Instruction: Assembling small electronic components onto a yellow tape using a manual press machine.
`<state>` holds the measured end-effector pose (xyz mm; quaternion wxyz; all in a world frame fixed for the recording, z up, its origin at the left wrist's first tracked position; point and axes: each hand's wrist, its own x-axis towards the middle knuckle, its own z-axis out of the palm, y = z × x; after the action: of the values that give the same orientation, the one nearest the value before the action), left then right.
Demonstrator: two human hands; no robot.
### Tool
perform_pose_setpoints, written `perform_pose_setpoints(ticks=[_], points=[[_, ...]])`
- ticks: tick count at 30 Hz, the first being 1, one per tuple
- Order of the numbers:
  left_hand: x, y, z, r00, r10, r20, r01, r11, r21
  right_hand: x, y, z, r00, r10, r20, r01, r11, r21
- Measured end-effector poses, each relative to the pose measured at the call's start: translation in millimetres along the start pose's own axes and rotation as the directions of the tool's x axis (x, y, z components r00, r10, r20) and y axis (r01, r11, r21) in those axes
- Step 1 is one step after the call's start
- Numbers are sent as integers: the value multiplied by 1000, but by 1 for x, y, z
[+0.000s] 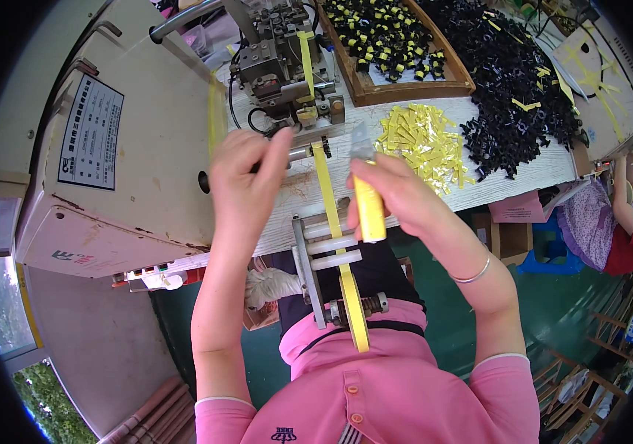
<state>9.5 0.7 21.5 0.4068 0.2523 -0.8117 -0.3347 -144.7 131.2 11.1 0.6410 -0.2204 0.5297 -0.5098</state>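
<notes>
Our right hand [403,198] grips a yellow knife [368,198] over the worktop's near edge [513,188]: likely light, stiff, safest held by its handle [371,220]. Our left hand [246,181] curls apart; we can't tell if it's empty. Beyond lie yellow pieces [424,144].

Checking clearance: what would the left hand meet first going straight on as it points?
The left hand would likely meet the metal machine just above it in the picture, though depth is unclear.
</notes>
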Motion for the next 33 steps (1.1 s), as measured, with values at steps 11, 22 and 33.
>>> perform_pose_setpoints(ticks=[11, 22, 33], points=[[-28, -5, -13, 974, 222, -53, -201, 943, 266, 1, 1, -26, 918, -343, -197, 296, 927, -230], [-12, 0, -12, 974, 212, 83, -228, 894, 385, 2, 15, -10, 861, -471, -192, 317, 792, -523], [-20, -8, -4, 933, 104, 345, -254, 868, 426, 26, 37, 22, 904, -400, -149, 335, 881, -333]])
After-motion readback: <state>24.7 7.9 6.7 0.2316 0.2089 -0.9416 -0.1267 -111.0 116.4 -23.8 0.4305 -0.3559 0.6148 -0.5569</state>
